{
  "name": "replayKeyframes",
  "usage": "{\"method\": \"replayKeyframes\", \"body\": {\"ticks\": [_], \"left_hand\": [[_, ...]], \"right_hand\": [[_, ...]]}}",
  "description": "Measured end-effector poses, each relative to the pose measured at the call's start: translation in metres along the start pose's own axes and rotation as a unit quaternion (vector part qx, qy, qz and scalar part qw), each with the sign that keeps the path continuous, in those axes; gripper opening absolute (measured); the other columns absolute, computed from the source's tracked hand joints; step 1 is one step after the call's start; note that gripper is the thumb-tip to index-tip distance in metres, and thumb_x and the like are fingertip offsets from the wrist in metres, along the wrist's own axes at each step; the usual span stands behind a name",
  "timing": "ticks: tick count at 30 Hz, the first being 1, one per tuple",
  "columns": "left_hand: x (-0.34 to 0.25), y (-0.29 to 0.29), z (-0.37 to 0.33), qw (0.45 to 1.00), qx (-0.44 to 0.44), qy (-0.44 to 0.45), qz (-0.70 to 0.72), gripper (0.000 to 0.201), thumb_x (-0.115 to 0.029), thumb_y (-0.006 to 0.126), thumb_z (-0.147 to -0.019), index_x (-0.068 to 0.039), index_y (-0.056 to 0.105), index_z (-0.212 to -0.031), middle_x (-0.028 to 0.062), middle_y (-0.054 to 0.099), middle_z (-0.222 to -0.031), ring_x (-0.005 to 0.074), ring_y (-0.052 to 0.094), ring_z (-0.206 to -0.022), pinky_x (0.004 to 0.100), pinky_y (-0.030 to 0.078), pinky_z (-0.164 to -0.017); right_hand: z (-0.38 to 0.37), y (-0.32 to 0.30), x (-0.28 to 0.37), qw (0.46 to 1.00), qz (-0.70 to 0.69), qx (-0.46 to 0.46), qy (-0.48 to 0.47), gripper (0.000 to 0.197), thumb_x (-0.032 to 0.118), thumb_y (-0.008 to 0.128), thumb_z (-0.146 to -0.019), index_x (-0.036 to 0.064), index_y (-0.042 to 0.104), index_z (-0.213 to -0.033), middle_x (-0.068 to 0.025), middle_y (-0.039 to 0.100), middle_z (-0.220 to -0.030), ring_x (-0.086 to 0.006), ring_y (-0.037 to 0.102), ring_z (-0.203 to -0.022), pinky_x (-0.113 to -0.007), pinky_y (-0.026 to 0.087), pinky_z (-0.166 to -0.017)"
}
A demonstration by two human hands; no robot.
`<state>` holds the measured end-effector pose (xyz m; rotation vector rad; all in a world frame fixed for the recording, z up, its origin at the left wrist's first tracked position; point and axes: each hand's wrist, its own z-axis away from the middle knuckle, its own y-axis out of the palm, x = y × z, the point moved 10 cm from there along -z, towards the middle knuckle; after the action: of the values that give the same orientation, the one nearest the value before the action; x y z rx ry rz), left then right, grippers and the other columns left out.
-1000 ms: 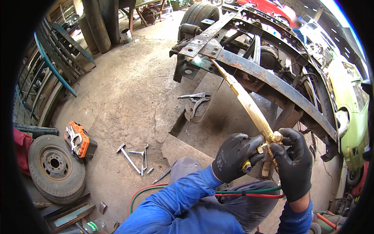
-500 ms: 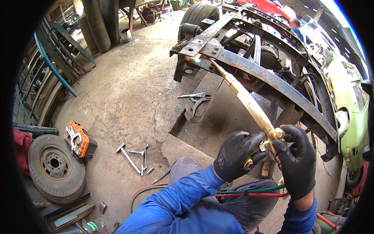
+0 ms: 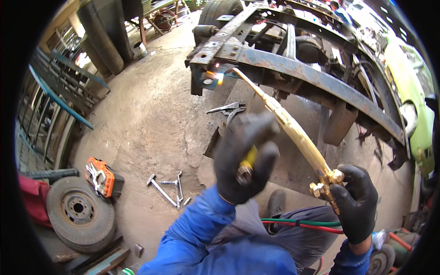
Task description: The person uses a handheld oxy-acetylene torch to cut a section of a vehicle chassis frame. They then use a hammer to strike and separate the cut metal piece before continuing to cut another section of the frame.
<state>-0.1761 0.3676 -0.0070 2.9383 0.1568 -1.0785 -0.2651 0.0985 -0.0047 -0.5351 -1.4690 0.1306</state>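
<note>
A brass gas torch (image 3: 300, 137) is gripped near its valves by my right hand (image 3: 354, 201), in a black glove, its fingers wrapped round the handle. From the torch's bent tip burns a bright flame (image 3: 219, 77), beside the corner of a rusty vehicle chassis frame (image 3: 293, 71). My left hand (image 3: 245, 158), also black-gloved and blurred by motion, is closed round a small yellow cylinder with a metal end (image 3: 247, 165). It is held left of the torch, apart from it. Green and red hoses (image 3: 302, 223) run across my lap.
Locking pliers (image 3: 229, 109) lie on the floor under the frame's corner. A hammer (image 3: 162, 190) and a few hand tools lie further left, near an orange toolbox (image 3: 104, 178) and a wheel (image 3: 79, 206). Metal bars lean at far left. A green car (image 3: 419, 114) stands at right.
My left hand has moved off the torch valves, up and to the left, still holding the yellow cylinder. A larger flame shows at the tip, which sits slightly away from the frame's corner.
</note>
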Motion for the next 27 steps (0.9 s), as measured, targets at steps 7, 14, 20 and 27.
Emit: {"method": "replayKeyframes", "body": {"ticks": [7,14,20,27], "left_hand": [[0.007,0.128,-0.179,0.878,0.300,0.253,-0.276,0.032,-0.029,0.068,-0.106,-0.009,0.076,-0.130,0.0172,0.078,-0.108,0.0293,0.075,-0.094,0.0427,0.060,-0.084],[0.080,0.248,-0.167,0.704,0.407,0.399,-0.424,0.033,-0.031,0.068,-0.105,-0.009,0.077,-0.128,0.0157,0.079,-0.105,0.0282,0.076,-0.092,0.0424,0.060,-0.082],[0.088,0.253,-0.160,0.677,0.416,0.417,-0.442,0.033,-0.031,0.070,-0.104,-0.008,0.077,-0.127,0.0150,0.079,-0.105,0.0279,0.076,-0.092,0.0419,0.060,-0.082],[0.081,0.256,-0.139,0.650,0.426,0.433,-0.456,0.033,-0.031,0.072,-0.102,-0.008,0.077,-0.125,0.0143,0.079,-0.104,0.0274,0.077,-0.092,0.0414,0.061,-0.081]], "right_hand": [[0.044,-0.006,-0.067,0.999,-0.007,-0.001,0.048,0.036,0.009,0.083,-0.093,-0.0003,0.071,-0.126,-0.0101,0.074,-0.109,-0.0143,0.072,-0.099,-0.030,0.058,-0.087],[0.033,0.050,-0.110,0.999,-0.049,0.005,0.020,0.036,0.017,0.080,-0.098,-0.0011,0.070,-0.128,-0.0099,0.076,-0.101,-0.0125,0.070,-0.092,-0.032,0.057,-0.083],[0.000,0.087,-0.136,0.987,-0.149,0.058,0.011,0.035,0.023,0.079,-0.101,-0.0004,0.070,-0.125,-0.0162,0.078,-0.101,-0.0213,0.075,-0.089,-0.036,0.058,-0.081],[-0.061,0.141,-0.172,0.976,-0.211,0.014,-0.060,0.039,0.033,0.076,-0.101,-0.0010,0.070,-0.121,-0.0242,0.077,-0.105,-0.0363,0.077,-0.100,-0.045,0.059,-0.086]]}}
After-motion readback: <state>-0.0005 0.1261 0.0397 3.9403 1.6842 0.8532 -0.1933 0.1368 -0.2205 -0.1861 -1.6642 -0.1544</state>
